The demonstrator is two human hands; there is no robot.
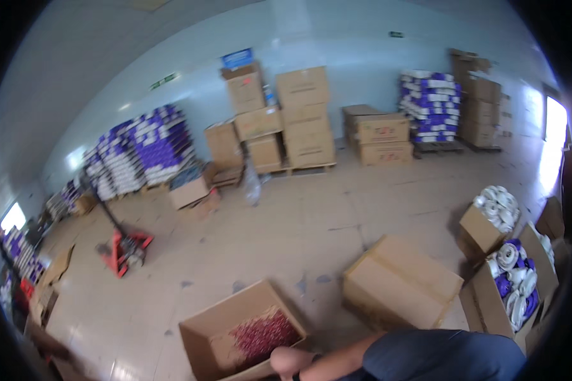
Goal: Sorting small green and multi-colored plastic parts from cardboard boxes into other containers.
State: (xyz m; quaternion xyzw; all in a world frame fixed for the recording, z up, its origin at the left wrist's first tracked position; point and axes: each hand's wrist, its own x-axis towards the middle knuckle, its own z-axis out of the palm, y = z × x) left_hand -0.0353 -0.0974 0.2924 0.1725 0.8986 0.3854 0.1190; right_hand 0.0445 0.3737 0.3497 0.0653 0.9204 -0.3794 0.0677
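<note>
An open cardboard box sits on the floor at the bottom centre, with a pile of small dark-red pieces along its right side; their kind is too small to tell. From the lower right comes my right arm in a short dark sleeve, a dark band at the wrist. My right hand is at the near right rim of that box, rounded and blurred, its fingers hidden. My left hand is out of the picture. Right of the open box stands a closed, taped cardboard carton.
At the right are cartons of white rolls and of white and purple rolls. A red pallet jack stands on the left. Stacked cartons and pallets of purple-and-white packs line the far wall.
</note>
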